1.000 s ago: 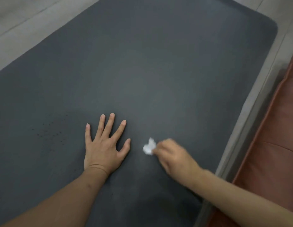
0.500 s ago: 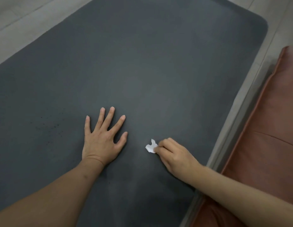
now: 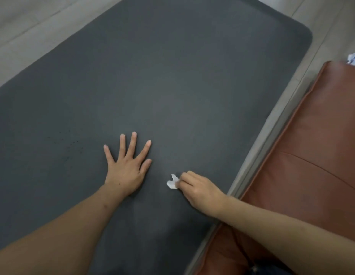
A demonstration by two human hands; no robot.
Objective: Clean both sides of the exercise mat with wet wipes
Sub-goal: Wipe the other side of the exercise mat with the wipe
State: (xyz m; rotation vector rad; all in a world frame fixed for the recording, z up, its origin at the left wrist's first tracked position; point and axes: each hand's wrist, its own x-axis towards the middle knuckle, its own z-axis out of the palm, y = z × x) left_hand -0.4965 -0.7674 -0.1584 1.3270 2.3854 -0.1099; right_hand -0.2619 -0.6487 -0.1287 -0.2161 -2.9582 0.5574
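Note:
A dark grey exercise mat (image 3: 172, 80) lies flat on the floor and fills most of the view. My left hand (image 3: 127, 165) rests palm down on it with its fingers spread. To its right, my right hand (image 3: 198, 188) pinches a small crumpled white wet wipe (image 3: 172, 182) and holds it against the mat. Several small dark specks (image 3: 69, 142) show on the mat to the left of my left hand.
A brown leather cushion (image 3: 311, 155) lies along the mat's right side. A white and blue packet (image 3: 354, 59) sits at the cushion's far end, cut off by the frame. Pale floor tiles (image 3: 33, 26) surround the mat at left and top.
My right hand has drawn the wipe slightly right and nearer to me across the mat. My left hand stays flat on the mat. The view has shifted, showing more of the cushion.

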